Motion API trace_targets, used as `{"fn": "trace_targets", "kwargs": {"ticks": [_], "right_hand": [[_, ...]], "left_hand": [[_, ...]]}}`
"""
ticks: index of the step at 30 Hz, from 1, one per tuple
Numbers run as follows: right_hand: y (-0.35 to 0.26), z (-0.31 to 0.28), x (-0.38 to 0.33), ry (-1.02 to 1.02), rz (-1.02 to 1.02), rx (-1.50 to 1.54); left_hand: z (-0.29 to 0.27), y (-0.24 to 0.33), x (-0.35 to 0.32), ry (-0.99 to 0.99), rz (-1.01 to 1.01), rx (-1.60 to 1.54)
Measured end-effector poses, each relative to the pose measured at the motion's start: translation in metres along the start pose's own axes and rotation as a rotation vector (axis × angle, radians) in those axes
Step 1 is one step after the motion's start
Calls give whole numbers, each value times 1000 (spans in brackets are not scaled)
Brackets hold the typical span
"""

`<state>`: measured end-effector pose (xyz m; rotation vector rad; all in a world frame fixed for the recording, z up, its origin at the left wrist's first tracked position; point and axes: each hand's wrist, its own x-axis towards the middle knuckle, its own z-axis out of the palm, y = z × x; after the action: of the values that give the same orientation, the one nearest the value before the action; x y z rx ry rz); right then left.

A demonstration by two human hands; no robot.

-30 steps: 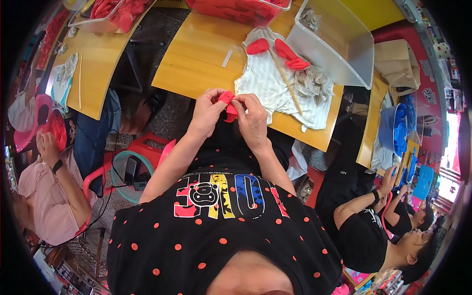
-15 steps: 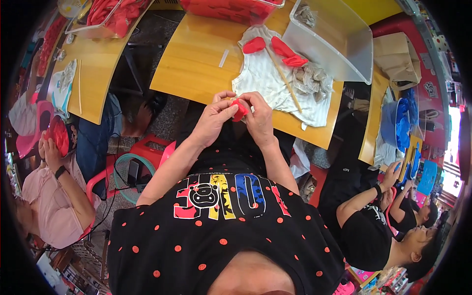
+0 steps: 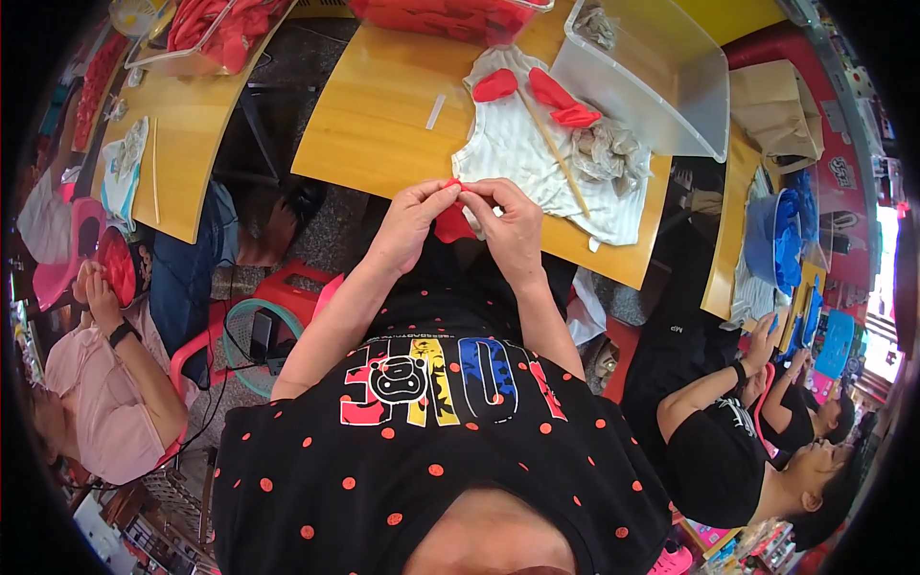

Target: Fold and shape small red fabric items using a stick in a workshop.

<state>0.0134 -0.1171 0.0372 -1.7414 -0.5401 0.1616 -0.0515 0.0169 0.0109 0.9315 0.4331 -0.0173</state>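
Note:
Between my hands, just in front of the table's near edge, hangs a small red piece of soft, thin material (image 3: 454, 225). My left hand (image 3: 414, 222) pinches its top with thumb and forefinger. Beside it, my right hand (image 3: 510, 225) has its thumb and fingers closed on the same red piece, close to the left fingertips. Beyond them a white striped cloth (image 3: 498, 144) lies on the wooden table (image 3: 369, 125). On that cloth are a red piece (image 3: 495, 84), other red pieces (image 3: 546, 88), a thin wooden stick (image 3: 556, 151) and a crumpled greyish wad (image 3: 613, 158).
A clear plastic bin (image 3: 661, 86) stands at the table's far right. Behind the cloth sits a bin of red material (image 3: 460, 17). A white strip (image 3: 436, 112) lies left of the cloth. Co-workers sit at left (image 3: 125, 383) and right (image 3: 714, 446), beside their own tables.
The red piece, bunched between my fingers before, now hangs down from my fingertips. My hands have turned so that the fingertips meet at its top.

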Motion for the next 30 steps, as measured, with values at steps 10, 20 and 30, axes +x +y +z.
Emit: {"fn": "trace_targets", "kwargs": {"ticks": [10,20,30], "right_hand": [[12,5,-6,-12,168,0],[21,13,-4,81,300,477],[7,21,-12,55,4,15]], "left_hand": [[3,-6,7,221,626,964],[-1,4,16,59,26,133],[-12,-27,38,258,655,668]]}}
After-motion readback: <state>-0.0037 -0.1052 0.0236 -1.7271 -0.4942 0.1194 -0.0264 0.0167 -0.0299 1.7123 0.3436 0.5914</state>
